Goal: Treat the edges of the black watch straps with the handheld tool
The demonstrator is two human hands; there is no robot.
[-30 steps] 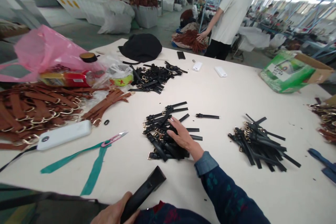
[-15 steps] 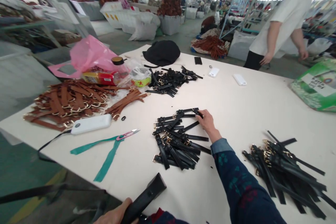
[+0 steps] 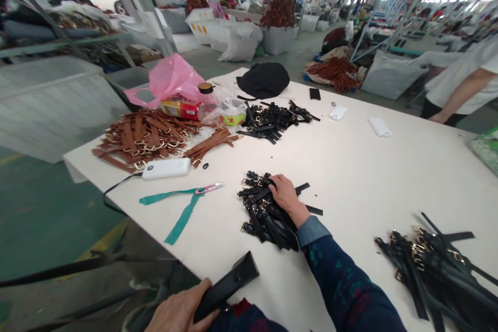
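Note:
On the white table, a pile of black buckle straps [image 3: 268, 218] with gold-coloured buckles lies in front of me. My right hand [image 3: 286, 194] reaches onto its far side, with curled fingers gripping straps there; the fingertips are partly hidden. At the near edge, my left hand [image 3: 184, 306] is wrapped round a thick stack of black straps [image 3: 233, 280], which points up and to the right. Further right lies a second pile of black buckle straps [image 3: 431, 264]. Left of the middle pile are small pink-handled thread snips [image 3: 208, 188] with green ribbon tied on.
Brown buckle straps [image 3: 143, 135] are heaped at the left, beside a white power bank [image 3: 166, 168] with a cord. Behind them are a pink plastic bag [image 3: 171, 80] and a jar. A black cap [image 3: 262, 80] and more black straps [image 3: 272, 119] lie further back. A person in white stands at the right.
My right hand has drawn nearer and left, onto the pile, which is now more compact. My left hand still holds its stack. The view has swung left; the person in white is further right.

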